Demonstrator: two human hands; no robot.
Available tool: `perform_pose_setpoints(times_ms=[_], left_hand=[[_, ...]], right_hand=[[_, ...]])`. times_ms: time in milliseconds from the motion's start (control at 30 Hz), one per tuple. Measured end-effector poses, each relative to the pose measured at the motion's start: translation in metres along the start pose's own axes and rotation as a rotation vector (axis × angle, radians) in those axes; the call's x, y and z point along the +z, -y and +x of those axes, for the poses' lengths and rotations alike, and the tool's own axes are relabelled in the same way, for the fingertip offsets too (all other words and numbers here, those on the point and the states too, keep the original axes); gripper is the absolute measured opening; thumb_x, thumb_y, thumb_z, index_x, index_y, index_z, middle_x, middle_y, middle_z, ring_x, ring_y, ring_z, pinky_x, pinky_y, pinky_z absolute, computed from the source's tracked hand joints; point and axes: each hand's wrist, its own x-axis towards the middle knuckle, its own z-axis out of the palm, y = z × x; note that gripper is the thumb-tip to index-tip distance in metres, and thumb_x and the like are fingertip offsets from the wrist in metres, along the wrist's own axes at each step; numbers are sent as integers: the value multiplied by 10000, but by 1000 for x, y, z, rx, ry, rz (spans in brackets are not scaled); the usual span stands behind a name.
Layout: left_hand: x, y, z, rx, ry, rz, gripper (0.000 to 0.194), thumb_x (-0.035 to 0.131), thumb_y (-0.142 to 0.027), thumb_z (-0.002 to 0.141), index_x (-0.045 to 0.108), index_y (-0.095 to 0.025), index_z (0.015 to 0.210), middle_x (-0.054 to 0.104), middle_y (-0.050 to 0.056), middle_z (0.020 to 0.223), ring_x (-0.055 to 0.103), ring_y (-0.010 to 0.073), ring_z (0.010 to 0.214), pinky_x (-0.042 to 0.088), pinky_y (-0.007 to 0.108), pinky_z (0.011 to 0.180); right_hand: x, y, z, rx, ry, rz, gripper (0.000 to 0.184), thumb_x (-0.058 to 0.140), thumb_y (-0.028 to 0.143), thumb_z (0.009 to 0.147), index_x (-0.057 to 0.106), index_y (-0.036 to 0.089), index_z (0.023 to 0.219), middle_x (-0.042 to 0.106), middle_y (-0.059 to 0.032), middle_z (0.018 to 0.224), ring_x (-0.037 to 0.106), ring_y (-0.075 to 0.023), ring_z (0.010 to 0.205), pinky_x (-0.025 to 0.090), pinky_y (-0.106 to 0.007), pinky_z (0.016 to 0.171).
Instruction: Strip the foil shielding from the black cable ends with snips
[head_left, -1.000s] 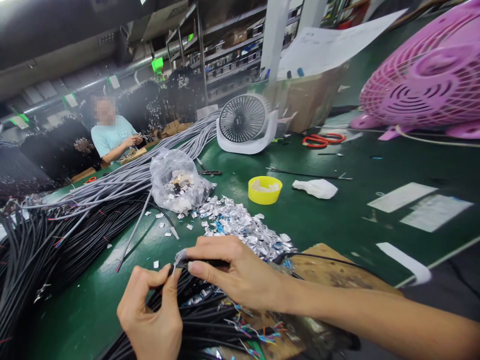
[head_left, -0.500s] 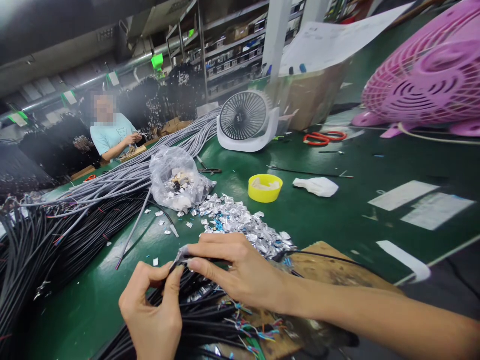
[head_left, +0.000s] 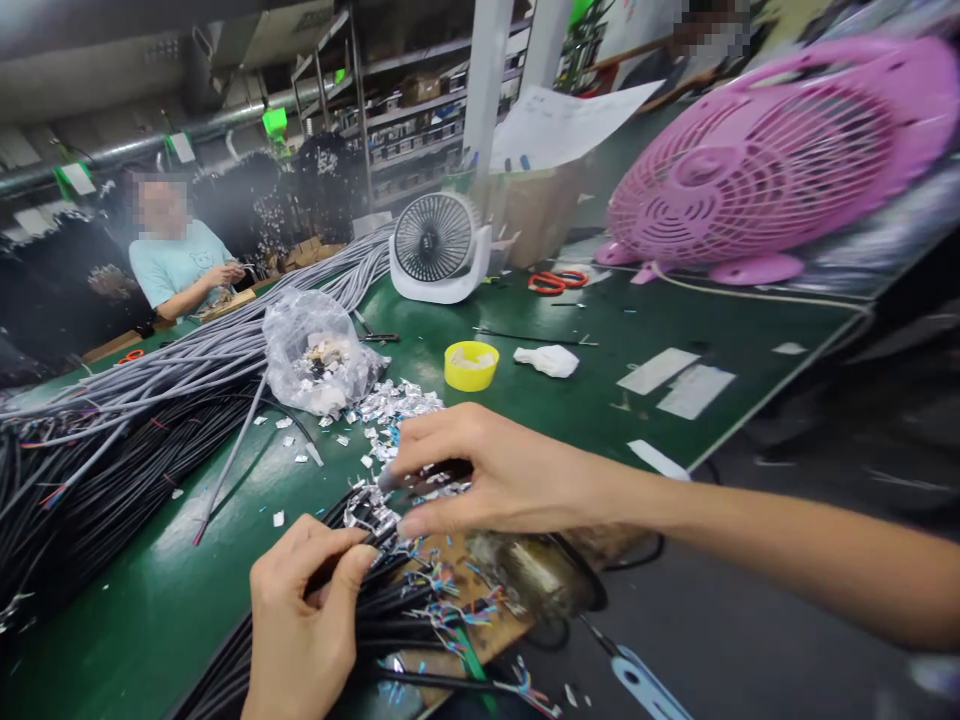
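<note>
My left hand (head_left: 304, 620) is closed, pinching the end of a black cable (head_left: 352, 555) from the bundle of black cables (head_left: 352, 625) lying at the table's near edge. Their stripped ends show coloured wires (head_left: 442, 595) over a wooden board (head_left: 480, 575). My right hand (head_left: 491, 475) reaches across from the right, fingers curled over the foil scraps (head_left: 390, 410); it pinches a small dark piece I cannot make out. Foil bits cling to the cable tip between the two hands.
Large bundles of black and grey cables (head_left: 112, 420) fill the left of the green table (head_left: 570, 400). A plastic bag of scraps (head_left: 315, 355), a yellow bowl (head_left: 470, 365), a white rag (head_left: 547, 360), a small white fan (head_left: 435, 245), red scissors (head_left: 555, 282) and a pink fan (head_left: 750, 160) stand beyond. Another person (head_left: 176, 260) works at the far left.
The view swung right and tilted, showing the table's right edge and the floor. My right hand lifted from the cable tip and moved right over the foil scraps; my left hand keeps its pinch.
</note>
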Motion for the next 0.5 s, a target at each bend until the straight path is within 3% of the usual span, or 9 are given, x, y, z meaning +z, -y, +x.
perform_pose_setpoints(times_ms=[67,167,500], left_hand=[[2,1,-2,28,51,-9,152,570,-220,809,709,-196,750,560,1,582,506,102,502,352,208,441],[4,4,-3,71,122,-13,163,552,-187,812,706,-186,757,576,7,601,499,97,492,340,205,433],[2,9,-3,114,301,0,216,510,-105,829,706,-194,821,614,11,670,563,107,595,386,187,500]], right_hand=[[-6,10,5,13,210,-70,37,702,147,697,726,151,726,574,7,645,473,-76,589,328,-186,555],[-7,21,14,82,439,-98,134,637,45,673,719,150,662,555,20,576,423,-67,543,308,-187,526],[-3,27,44,180,850,-189,97,642,175,657,713,111,673,458,50,452,347,-53,478,306,-195,511]])
